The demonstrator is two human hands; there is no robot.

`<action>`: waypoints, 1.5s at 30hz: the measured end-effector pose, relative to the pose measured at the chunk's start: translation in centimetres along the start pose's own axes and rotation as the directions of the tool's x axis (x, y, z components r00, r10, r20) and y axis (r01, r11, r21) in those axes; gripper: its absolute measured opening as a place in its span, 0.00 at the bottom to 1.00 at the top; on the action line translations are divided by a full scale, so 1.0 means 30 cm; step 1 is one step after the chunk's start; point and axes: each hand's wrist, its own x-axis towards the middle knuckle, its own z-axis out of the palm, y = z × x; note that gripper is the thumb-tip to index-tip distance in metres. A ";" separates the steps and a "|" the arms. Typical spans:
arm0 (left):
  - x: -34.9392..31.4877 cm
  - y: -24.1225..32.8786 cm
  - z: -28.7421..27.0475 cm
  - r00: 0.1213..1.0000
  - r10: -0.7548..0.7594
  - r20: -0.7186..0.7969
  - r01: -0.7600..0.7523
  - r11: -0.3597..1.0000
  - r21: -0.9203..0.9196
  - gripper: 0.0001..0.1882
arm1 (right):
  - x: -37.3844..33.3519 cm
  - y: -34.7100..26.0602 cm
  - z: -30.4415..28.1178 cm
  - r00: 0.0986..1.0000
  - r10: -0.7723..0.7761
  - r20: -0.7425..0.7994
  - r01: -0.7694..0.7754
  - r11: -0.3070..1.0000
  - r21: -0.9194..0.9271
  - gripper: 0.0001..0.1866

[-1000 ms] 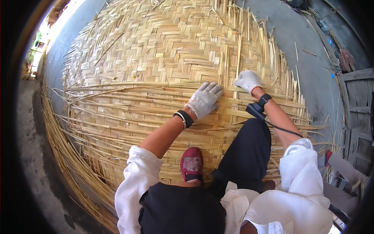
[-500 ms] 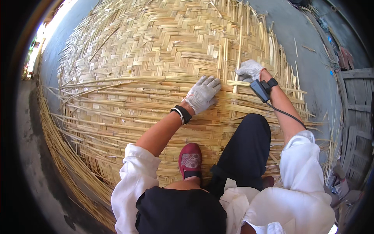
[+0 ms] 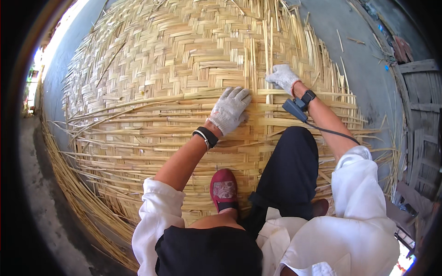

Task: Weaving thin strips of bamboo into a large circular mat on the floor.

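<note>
A large woven mat (image 3: 175, 60) of straw-coloured split bamboo spreads over the floor beneath me. My left hand (image 3: 230, 109), in a whitish knit glove, lies flat on it with the fingers stretched out. Loose crosswise strips (image 3: 152, 120) run under and beside that hand. Farther right, my right hand (image 3: 282, 79), gloved as well, has its fingers curled together at the lower part of an upright bamboo strip (image 3: 268, 48). Its fingertips are partly hidden, but they appear closed on the strip. Unwoven ends fan out along the mat's right side.
My red shoe (image 3: 224, 187) stands on the mat, and my dark-trousered knee (image 3: 294, 152) is bent beside it. Long loose strips (image 3: 80, 193) lie along the left edge. At the right are grey floor with a few scraps and a wooden frame (image 3: 421, 106). A cable (image 3: 338, 133) trails along my right forearm.
The whole view has shifted slightly, so the mat and both hands appear a little farther left. Relative to the mat, my hands keep nearly the same places.
</note>
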 end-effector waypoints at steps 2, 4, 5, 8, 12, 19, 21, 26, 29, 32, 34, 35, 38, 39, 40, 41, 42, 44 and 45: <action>0.002 0.001 0.003 0.999 0.005 -0.044 -0.004 1.000 0.005 0.25 | 0.009 0.000 -0.001 0.994 0.103 0.042 -0.107 0.988 0.112 0.11; 0.005 0.005 0.004 1.000 -0.001 -0.030 0.002 1.000 0.007 0.25 | 0.016 0.001 0.004 0.996 0.042 0.073 -0.054 0.984 0.171 0.10; 0.007 0.006 0.004 1.000 -0.013 -0.019 0.013 1.000 0.010 0.25 | 0.013 0.004 0.005 1.000 -0.009 0.024 0.004 0.977 0.212 0.09; 0.011 0.009 0.000 1.000 -0.024 0.009 0.024 0.999 0.033 0.26 | 0.006 -0.003 0.008 0.997 -0.059 0.053 0.049 0.985 0.166 0.06; 0.013 0.000 -0.003 0.999 -0.025 -0.033 0.026 0.999 0.027 0.25 | -0.047 -0.017 -0.002 0.968 -0.139 -0.209 0.102 0.979 -0.177 0.10; 0.015 -0.002 -0.024 0.999 0.008 0.040 -0.011 0.997 0.076 0.26 | -0.179 -0.004 0.124 0.787 -0.617 -0.008 0.525 0.677 -0.516 0.07; 0.006 0.005 -0.046 0.995 0.029 0.098 -0.036 0.996 0.075 0.27 | -0.173 -0.010 0.130 0.880 -0.475 0.022 0.404 0.723 -0.560 0.07; -0.111 0.104 -0.049 0.997 0.069 0.027 -0.071 0.994 0.080 0.29 | -0.234 -0.013 0.081 0.821 -0.567 0.063 0.504 0.669 -0.547 0.10; -0.162 0.192 0.000 0.983 0.167 0.082 -0.173 0.982 0.077 0.31 | -0.364 0.010 0.044 0.802 -0.575 -0.165 0.500 0.795 -0.343 0.11; -0.155 0.254 0.030 0.969 0.213 0.125 -0.234 0.954 0.187 0.26 | -0.505 0.060 -0.026 0.827 -0.433 -0.358 0.392 0.901 -0.184 0.10; -0.142 0.286 0.037 0.958 0.157 0.242 -0.197 0.968 0.153 0.23 | -0.598 0.108 -0.076 0.830 -0.388 -0.401 0.333 0.921 -0.202 0.10; -0.134 0.299 0.041 0.921 0.091 0.379 -0.138 0.985 0.099 0.21 | -0.645 0.138 -0.099 0.830 -0.330 -0.449 0.262 0.943 -0.207 0.10; -0.110 0.308 0.060 0.941 0.117 0.318 -0.196 0.954 0.229 0.08 | -0.780 0.263 -0.157 0.799 -0.281 -0.533 0.185 0.956 -0.226 0.11; -0.102 0.305 0.070 0.942 0.109 0.316 -0.198 0.944 0.265 0.04 | -0.831 0.314 -0.176 0.774 -0.257 -0.579 0.126 0.958 -0.256 0.11; -0.094 0.300 0.080 0.953 0.110 0.284 -0.176 0.959 0.220 0.02 | -0.876 0.363 -0.194 0.760 -0.206 -0.616 0.077 0.971 -0.228 0.12; -0.086 0.288 0.082 0.975 0.146 0.169 -0.176 0.969 0.175 0.04 | -0.927 0.409 -0.212 0.752 -0.209 -0.625 0.080 0.970 -0.227 0.12; -0.078 0.275 0.079 1.000 0.023 -0.016 -0.023 0.999 0.030 0.03 | -0.969 0.447 -0.228 0.741 -0.103 -0.663 0.033 0.993 -0.117 0.12; -0.053 0.242 0.050 0.900 -0.356 -0.251 0.190 0.840 -0.508 0.05 | -1.048 0.502 -0.247 0.731 0.011 -0.683 -0.063 0.997 -0.052 0.13; -0.031 0.225 0.026 0.795 -0.587 -0.154 0.259 0.557 -0.789 0.07 | -1.085 0.519 -0.244 0.724 -0.004 -0.690 -0.043 0.998 -0.050 0.13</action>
